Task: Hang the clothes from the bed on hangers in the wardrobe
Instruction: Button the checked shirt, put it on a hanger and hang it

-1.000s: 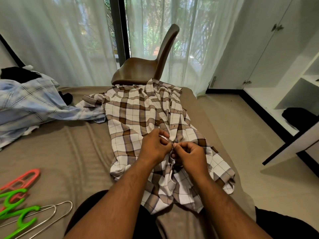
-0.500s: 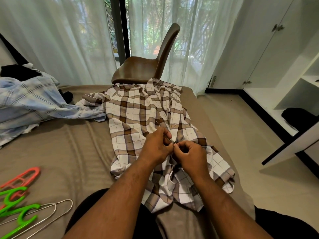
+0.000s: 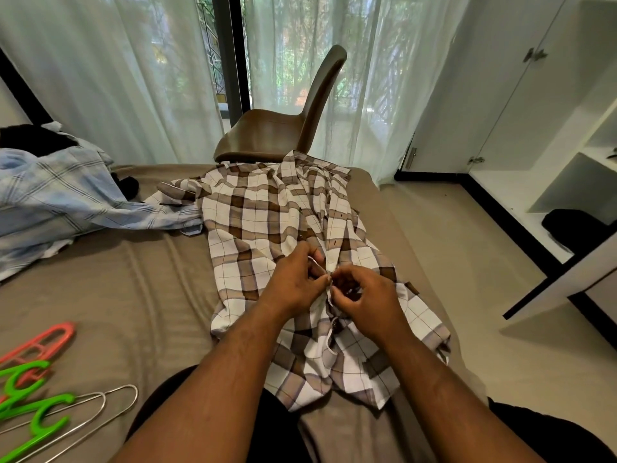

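Observation:
A brown and white checked shirt (image 3: 260, 222) lies spread on the bed (image 3: 110, 295), collar toward the window. My left hand (image 3: 295, 284) and my right hand (image 3: 365, 297) meet over the shirt's front placket, each pinching one edge of the cloth at a button. A light blue checked shirt (image 3: 50, 202) lies crumpled at the left of the bed. Green hangers (image 3: 30, 412), a pink hanger (image 3: 40, 342) and a wire hanger (image 3: 100, 406) lie at the bed's near left. The open white wardrobe (image 3: 567, 162) stands at the right.
A brown chair (image 3: 283, 128) stands beyond the bed in front of sheer curtains. A dark garment (image 3: 567, 225) sits on a low wardrobe shelf. An open wardrobe door (image 3: 561, 282) juts over the beige floor. A black cloth (image 3: 30, 138) lies behind the blue shirt.
Both hands have stayed at the placket, shifting slightly up the shirt while their fingers work the button. The shirt's lower part is a little more bunched.

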A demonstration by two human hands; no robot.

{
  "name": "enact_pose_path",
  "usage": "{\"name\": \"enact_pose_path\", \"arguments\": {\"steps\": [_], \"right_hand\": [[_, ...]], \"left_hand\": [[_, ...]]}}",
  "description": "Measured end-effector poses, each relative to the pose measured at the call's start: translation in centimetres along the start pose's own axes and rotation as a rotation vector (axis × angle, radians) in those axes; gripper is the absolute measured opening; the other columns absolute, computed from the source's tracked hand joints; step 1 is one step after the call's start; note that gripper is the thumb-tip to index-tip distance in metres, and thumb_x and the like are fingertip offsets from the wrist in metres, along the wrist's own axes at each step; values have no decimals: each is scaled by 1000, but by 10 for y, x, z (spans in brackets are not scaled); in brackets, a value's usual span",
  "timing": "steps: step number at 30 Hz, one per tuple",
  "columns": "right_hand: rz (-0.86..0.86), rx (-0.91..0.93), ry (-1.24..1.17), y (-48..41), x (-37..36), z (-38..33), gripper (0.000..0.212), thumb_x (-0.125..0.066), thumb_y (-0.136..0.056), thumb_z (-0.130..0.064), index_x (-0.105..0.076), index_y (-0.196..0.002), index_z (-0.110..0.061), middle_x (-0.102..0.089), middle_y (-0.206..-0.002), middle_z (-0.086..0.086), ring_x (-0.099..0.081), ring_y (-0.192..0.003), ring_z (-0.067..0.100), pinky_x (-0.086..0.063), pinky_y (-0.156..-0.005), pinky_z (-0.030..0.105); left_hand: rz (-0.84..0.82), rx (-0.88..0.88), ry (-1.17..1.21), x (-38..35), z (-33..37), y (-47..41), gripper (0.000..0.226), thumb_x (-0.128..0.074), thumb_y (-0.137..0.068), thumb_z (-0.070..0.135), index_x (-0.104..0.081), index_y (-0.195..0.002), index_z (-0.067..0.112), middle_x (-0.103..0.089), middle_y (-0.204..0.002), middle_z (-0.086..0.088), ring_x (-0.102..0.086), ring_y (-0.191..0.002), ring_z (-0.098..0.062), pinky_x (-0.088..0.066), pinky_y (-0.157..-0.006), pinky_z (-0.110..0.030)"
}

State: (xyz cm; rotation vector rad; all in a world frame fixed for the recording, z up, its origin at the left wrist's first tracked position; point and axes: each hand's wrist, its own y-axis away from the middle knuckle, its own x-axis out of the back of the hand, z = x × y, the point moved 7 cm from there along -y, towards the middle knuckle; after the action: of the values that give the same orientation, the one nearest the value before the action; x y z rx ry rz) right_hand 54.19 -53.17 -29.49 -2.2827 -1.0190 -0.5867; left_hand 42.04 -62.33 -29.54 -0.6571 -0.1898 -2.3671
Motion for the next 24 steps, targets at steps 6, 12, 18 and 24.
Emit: {"name": "enact_pose_path", "arguments": {"steps": [6, 12, 18, 24], "right_hand": [[27, 101, 85, -5, 1, -3, 15, -77, -83, -14, -74, -96, -19, -69, -85, -8, -63, -78, 4, -54, -67, 20], [88, -211, -404, 1, -4, 21, 13, -72, -91, -8, -79, -95, -18, -77, -83, -2, -73, -76, 14, -59, -68, 25], [70, -623, -738, 31, -35, 41, 9, -69, -91, -9, -77, -95, -5, -77, -85, 13, -72, -79, 27, -60, -68, 32], [-243, -535, -207, 50, -44, 27, 13, -75, -87, -27, -71, -83, -16, -73, -70, 0, -66, -58, 4, -49, -50, 20]], "left_hand": [[-9, -71, -28, -3, 9, 2, 30, -70, -91, 8, -46, -103, 22, -70, -88, -2, -68, -84, -15, -57, -75, -30], [25, 149, 220, -6, -8, 3, 26, -72, -91, 12, -50, -102, 20, -70, -90, -9, -70, -86, -24, -59, -71, -34], [-113, 388, 279, -15, -21, 16, 29, -70, -88, 1, -52, -107, 12, -67, -93, -16, -65, -80, -21, -57, -61, -29], [-335, 577, -141, -13, -41, 37, 19, -74, -86, 7, -64, -100, 13, -72, -94, -13, -68, -78, -21, -56, -63, -29]]}}
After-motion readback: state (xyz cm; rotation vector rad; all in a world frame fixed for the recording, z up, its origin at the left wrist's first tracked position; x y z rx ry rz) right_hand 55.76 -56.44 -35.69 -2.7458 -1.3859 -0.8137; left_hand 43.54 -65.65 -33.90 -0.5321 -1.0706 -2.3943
